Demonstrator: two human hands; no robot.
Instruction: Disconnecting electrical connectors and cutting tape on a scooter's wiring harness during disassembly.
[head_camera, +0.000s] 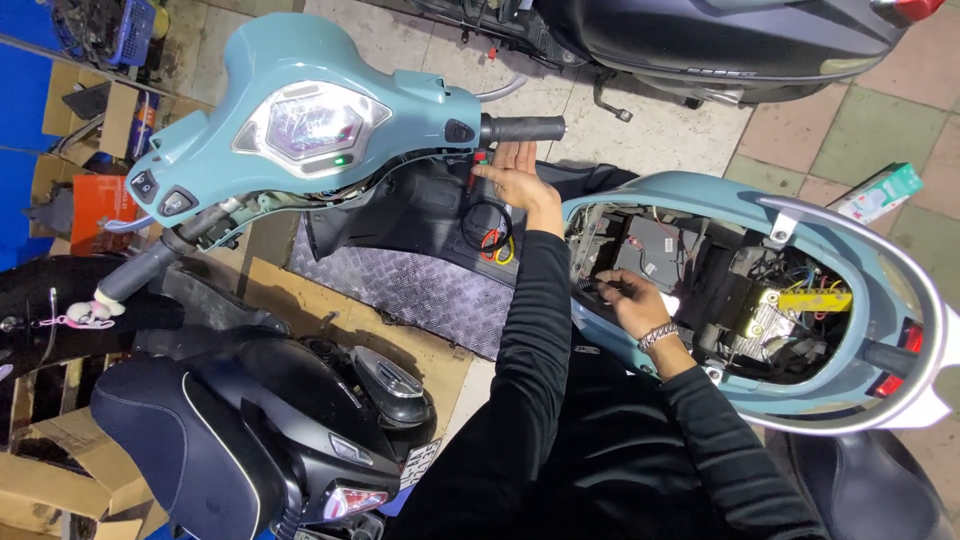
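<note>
Glossy teal plastic scooter body (300, 60), ribbed metal footplate (420, 285), matt rubber handlebar sleeve (522, 128).

Three scooters: one blue (330, 130), two black (250, 440) (700, 40); two hands (515, 180) (632, 300).

Your left hand (518, 178) reaches to twelve o'clock, fingers spread flat just under the black right grip (522, 128) of the light-blue scooter (330, 60), beside a red-tipped switch (479, 160) and a loop of black, red and yellow wires (492, 238). Your right hand (630, 300), a metal watch (657, 335) on its wrist, pinches a small black part at the edge of the open seat compartment (760, 290) at three o'clock. A black scooter (250, 430) stands at eight o'clock.
</note>
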